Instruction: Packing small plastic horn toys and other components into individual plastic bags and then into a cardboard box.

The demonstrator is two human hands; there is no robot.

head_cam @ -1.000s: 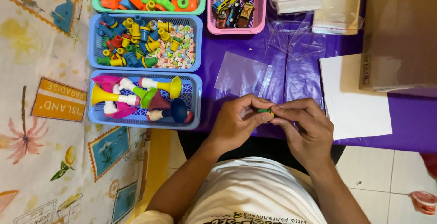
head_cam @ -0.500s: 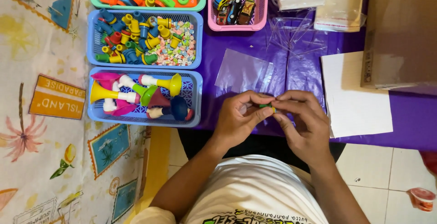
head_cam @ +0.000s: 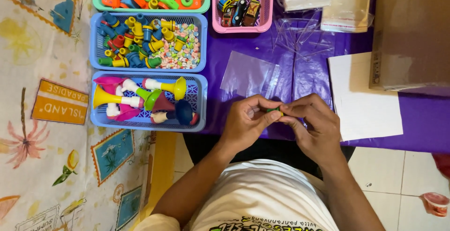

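The fingers [head_cam: 268, 114] of both hands meet over the near edge of the counter [head_cam: 422, 128], pinched narrow around a small green and yellow toy piece [head_cam: 274, 112]; the left hand [head_cam: 246, 121] grips it from the left, the right hand [head_cam: 311, 123] from the right, and most of the piece is hidden between the fingertips; the hold looks slight, so a twist or a pull that is too sharp could, I judge, flick the piece free; since it sits just past the counter's near edge, it would likely drop to the lap or the tiled floor [head_cam: 389, 184]; just beyond the hands lies a clear plastic bag [head_cam: 246, 74] on the purple cloth, light enough for a wrist to brush aside; to the left, the blue basket of toy horns [head_cam: 199, 99] stands near the left forearm, and a careless elbow might nudge it.
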